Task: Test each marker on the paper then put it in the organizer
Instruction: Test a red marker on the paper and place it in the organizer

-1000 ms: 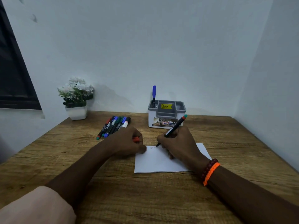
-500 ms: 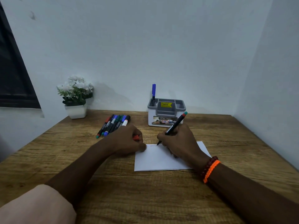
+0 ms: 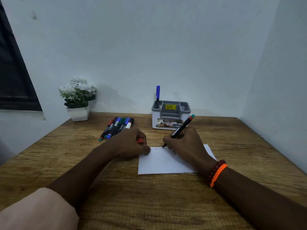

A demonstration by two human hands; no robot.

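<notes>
Paper (image 3: pixel 163 162) lies at the centre of the frame on the wooden counter (image 3: pixel 249 146), and we see a short row of faint red strokes near its top left corner. Our right hand (image 3: pixel 184 143) rests on the sheet's upper right part, its fingers clamped round a black marker (image 3: pixel 180 128) that slants up to the right, tip down on the paper just beside the strokes, its far end red and green. Our left hand (image 3: pixel 131 143) sits at the paper's left edge with the thumb touching the corner, and its curled fingers pinch a small red cap (image 3: pixel 140 140). We wear two bracelets (image 3: pixel 216 172) on the right wrist, one dark red beads, one orange, and a pale sleeve (image 3: pixel 36 209) fills the lower left of the frame.

Behind the right hand, above centre, stands the grey and white organizer (image 3: pixel 171 117) with a yellow sticker and a printed label on its front. One blue-capped marker (image 3: pixel 157 95) stands upright in its left compartment. To the upper left of the left hand, a bunch of markers (image 3: pixel 116 127) lies side by side on the counter, with red, blue, green and black caps; we cannot tell the exact count. Further to the left, against the wall, sits a white pot of white flowers (image 3: pixel 78 98). A dark window frame (image 3: pixel 13 72) runs along the left edge.
</notes>
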